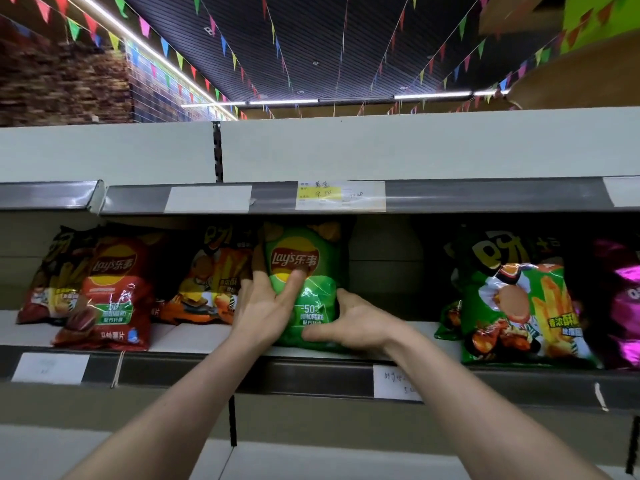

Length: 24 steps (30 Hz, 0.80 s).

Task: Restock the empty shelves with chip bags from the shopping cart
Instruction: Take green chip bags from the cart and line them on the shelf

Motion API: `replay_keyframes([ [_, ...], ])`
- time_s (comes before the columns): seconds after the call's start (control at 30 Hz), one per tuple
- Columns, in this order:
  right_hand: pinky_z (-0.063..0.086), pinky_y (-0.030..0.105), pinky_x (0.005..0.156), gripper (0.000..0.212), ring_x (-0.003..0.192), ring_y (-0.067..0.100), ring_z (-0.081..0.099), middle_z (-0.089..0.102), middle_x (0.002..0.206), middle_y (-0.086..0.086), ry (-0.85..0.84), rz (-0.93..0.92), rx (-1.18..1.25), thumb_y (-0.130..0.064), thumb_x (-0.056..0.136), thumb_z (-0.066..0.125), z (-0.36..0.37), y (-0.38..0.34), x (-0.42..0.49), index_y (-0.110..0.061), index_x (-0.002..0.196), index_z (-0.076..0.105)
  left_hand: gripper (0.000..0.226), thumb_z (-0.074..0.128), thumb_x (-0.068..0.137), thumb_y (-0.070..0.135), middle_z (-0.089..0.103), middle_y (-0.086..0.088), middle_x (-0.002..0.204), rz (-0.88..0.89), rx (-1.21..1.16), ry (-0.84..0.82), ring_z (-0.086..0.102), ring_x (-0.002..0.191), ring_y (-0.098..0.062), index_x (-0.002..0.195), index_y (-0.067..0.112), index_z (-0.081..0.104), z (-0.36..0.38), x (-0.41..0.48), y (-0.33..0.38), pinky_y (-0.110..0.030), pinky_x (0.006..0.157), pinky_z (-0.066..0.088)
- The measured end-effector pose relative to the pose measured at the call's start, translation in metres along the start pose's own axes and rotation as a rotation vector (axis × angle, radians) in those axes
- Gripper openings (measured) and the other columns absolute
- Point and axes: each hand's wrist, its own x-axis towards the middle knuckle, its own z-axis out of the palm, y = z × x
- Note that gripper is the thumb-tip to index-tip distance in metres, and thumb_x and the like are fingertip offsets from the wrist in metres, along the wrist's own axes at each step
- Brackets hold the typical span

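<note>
Green Lay's bag (306, 268) stands upright on shelf (194, 336). Left hand (265, 306) grips it: thumb across front, fingers spread along left edge. Right hand (358, 323) fingers curl round right edge.

a dark slatted ceiling (346, 46) fills twelve o'clock, crossed by strings of small coloured triangular pennants (143, 26). a long white strip light (152, 53) runs from eleven o'clock toward the centre, meeting a row of white tube lights (284, 101) across the far end. at ten o'clock stands a blurred reddish-brown brick-patterned wall (62, 84). below, a pale grey metal shelving back panel (415, 147) spans nine to three o'clock, split by a black slotted upright (217, 150).
</note>
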Motion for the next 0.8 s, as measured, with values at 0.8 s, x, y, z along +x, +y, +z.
replay_keyframes([
  [0.8,0.051,0.039,0.084,0.010,0.091,0.028,0.060,0.063,0.102,0.014,0.041,0.166,0.407,-0.016,0.092,0.062,-0.039,0.046,0.133,-0.008,0.099,0.063,0.061,0.047,0.084,0.068,0.054,-0.001,0.111,-0.197,-0.278,0.045,0.049,0.105,-0.021,0.118,0.017,0.051,-0.005,0.015,-0.020,-0.035,0.086,0.035],
])
